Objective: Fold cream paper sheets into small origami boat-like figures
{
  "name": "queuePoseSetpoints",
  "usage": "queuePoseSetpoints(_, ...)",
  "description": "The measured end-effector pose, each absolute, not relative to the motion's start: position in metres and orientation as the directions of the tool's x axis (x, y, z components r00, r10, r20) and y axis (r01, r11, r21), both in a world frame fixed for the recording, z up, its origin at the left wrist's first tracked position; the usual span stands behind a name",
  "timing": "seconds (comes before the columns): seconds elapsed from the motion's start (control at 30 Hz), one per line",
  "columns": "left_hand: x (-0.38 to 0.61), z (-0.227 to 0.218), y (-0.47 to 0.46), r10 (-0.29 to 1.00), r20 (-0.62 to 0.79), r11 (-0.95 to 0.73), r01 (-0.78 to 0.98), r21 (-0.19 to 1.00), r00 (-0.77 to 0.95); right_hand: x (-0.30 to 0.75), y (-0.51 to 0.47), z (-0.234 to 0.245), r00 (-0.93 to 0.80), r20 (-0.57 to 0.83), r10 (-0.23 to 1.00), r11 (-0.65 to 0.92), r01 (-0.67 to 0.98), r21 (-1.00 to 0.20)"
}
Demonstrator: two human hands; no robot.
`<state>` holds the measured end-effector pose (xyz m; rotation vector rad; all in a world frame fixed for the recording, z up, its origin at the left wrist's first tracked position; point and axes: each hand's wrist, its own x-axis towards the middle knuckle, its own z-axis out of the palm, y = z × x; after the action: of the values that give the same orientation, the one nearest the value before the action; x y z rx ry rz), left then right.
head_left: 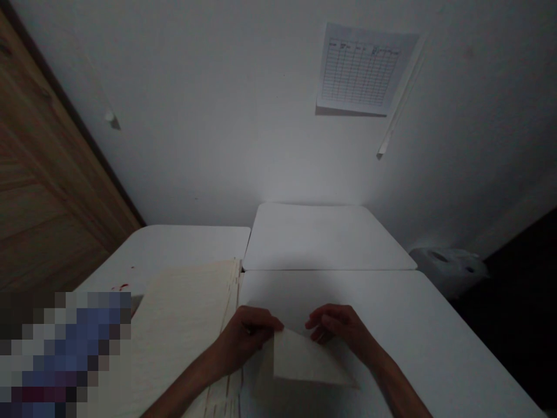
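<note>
LH (256,326) pinched on sheet (307,361), RH (343,324) half-curled

Left bare hand (256,330) pinched the upper corner of a thin cream sheet (307,361); right bare hand (337,322), fingers parted, hovered near its edge. Flat cream sheet stack (183,316) lay left, on white smooth tables (418,337).

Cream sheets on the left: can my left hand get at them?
Likely yes: your left hand is beside the right edge of the cream sheets, its forearm over them, nothing visibly blocking. It seems to pinch the small paper, so may need to release it.
</note>
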<state>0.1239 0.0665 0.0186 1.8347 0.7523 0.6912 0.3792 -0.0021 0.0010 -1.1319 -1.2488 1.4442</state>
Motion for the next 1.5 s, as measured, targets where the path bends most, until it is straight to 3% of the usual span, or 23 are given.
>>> queuePoseSetpoints(0.2,0.129,0.015,0.06,0.715,0.173,-0.413,0.211,0.886,0.677,0.362,-0.014,0.001,-0.344,-0.175,0.923,-0.156,0.084,-0.984)
queuePoseSetpoints(0.33,0.13,0.013,0.059,0.796,0.088,-0.292,0.253,0.922,0.599,0.36,-0.014,-0.002,-0.307,-0.162,0.938,-0.136,0.105,-0.985)
queuePoseSetpoints(0.5,0.132,0.013,0.064,0.85,-0.084,-0.023,0.196,0.98,0.52,0.364,-0.004,-0.01,-0.105,-0.097,0.99,-0.096,0.012,-0.995)
queuePoseSetpoints(0.6,0.134,0.011,0.067,0.868,-0.125,0.026,0.208,0.978,0.48,0.365,0.001,-0.014,0.092,-0.088,0.992,-0.088,-0.008,-0.996)
queuePoseSetpoints(0.7,0.137,0.012,0.066,0.885,-0.148,0.045,0.236,0.971,0.441,0.362,0.003,-0.014,0.177,-0.08,0.981,-0.077,-0.019,-0.997)
queuePoseSetpoints(1.07,0.14,0.02,0.061,0.92,-0.12,0.012,0.281,0.96,0.372,0.355,-0.002,-0.013,0.136,-0.054,0.989,-0.056,0.017,-0.998)
queuePoseSetpoints(1.5,0.147,0.023,0.046,0.861,-0.142,-0.003,0.285,0.958,0.488,0.346,-0.006,-0.004,0.094,-0.084,0.992,-0.069,-0.154,-0.986)
